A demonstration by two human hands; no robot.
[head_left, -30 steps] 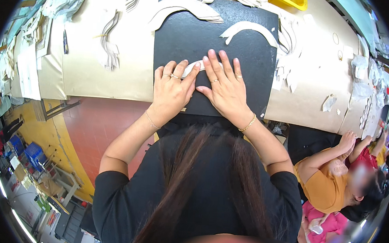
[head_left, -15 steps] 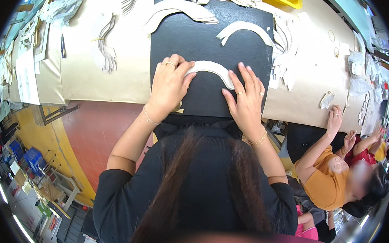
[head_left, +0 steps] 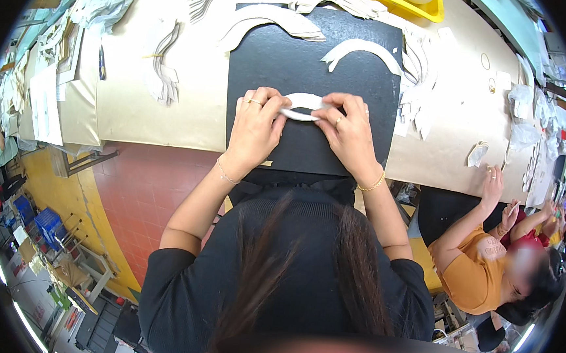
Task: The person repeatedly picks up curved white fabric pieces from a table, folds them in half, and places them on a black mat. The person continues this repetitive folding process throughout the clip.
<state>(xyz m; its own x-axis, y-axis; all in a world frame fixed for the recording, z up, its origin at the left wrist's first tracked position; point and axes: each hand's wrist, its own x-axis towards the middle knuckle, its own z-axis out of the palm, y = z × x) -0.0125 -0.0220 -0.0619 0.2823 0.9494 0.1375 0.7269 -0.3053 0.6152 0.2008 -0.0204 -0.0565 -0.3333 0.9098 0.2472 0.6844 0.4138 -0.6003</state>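
Observation:
Between my hands is a curved white fabric strip (head_left: 305, 100), above the black mat (head_left: 265, 57). My left hand (head_left: 255, 125) pinches its left end with thumb and fingers. At the other end, my right hand (head_left: 350, 134) grips it, slightly blurred by motion. An upper arc and a lower band of white show between my fingertips, with a dark gap in the middle; whether they are one piece or two layers I cannot tell. Farther up the mat lie a fanned stack of curved white strips (head_left: 274, 20) and a split white arc (head_left: 363, 47).
A bundle of pale strips (head_left: 164, 63) tied with a band lies left of the mat, more strips (head_left: 417, 81) at its right. A yellow tray (head_left: 426, 11) stands at the back. On the right, a co-worker in an orange shirt (head_left: 470, 275) reaches onto the table.
My right hand has gone from spread fingers beside the strip to a grip on its end. Both ends are closer together, and the strip has turned from an open arch to a narrow loop-like shape.

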